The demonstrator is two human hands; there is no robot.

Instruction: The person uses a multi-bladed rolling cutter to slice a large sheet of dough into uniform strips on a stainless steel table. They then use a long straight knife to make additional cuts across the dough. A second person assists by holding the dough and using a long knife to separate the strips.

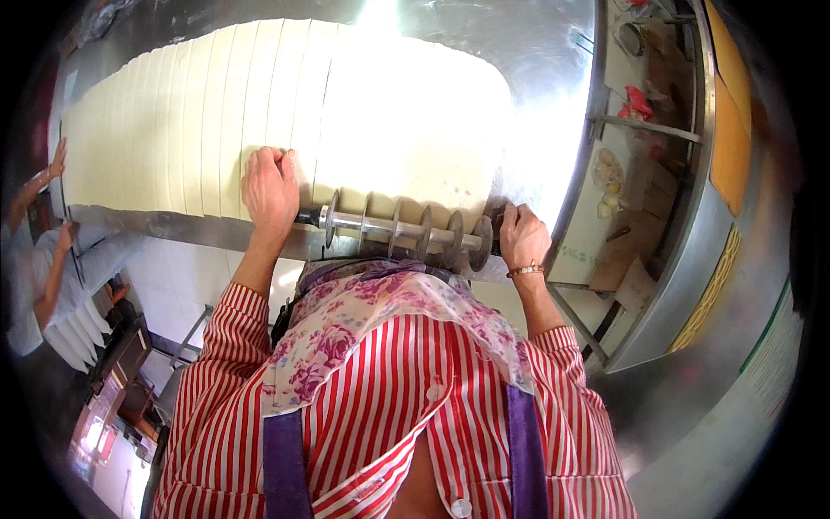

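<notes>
A large sheet of pale dough [415,123] lies across the metal worktop. Parallel cut lines divide its left part into strips [220,117], while glare washes out much of the right part. At the sheet's near edge is a multi-wheel dough cutter [382,225] with several round metal discs on a shaft. My left hand [269,188] is closed around the cutter's black left handle [308,215], above the strips. On the other side, my right hand [522,235] grips the right handle, which is mostly hidden by my fingers. The discs stand close to my floral apron [389,289].
At far left, a co-worker's hands [65,235] hold a long thin tool [76,253] by the sheet's end. A metal-framed shelf unit [648,126] on the right holds plastic bags [608,181] and boards. Twisted dough strips [710,292] lie on its outer side.
</notes>
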